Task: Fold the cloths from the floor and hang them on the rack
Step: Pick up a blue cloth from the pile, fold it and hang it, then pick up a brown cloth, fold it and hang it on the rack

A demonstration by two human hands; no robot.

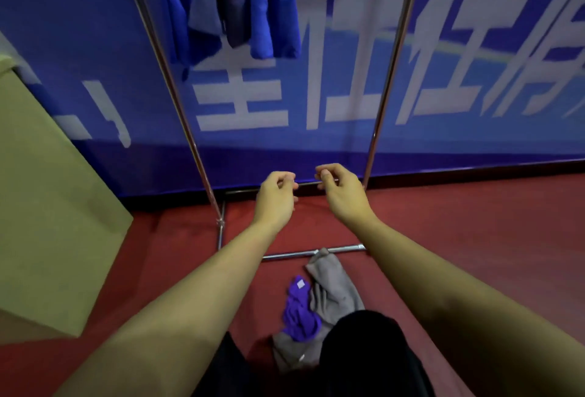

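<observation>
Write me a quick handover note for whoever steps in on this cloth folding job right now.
Left hand and right hand: both raised in front of the rack, fingers loosely curled, holding nothing visible.
Done: several blue and grey cloths already hang from the rack's top bar.
Left: a grey cloth and a purple cloth lie crumpled together on the red floor, the grey one reaching the rack's base bar. Fold and hang both.

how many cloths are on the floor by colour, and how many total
grey cloths: 1, possibly 2; a second grey piece may be the same cloth
purple cloths: 1
total: 2 for certain, lying bunched together on the red floor
</observation>
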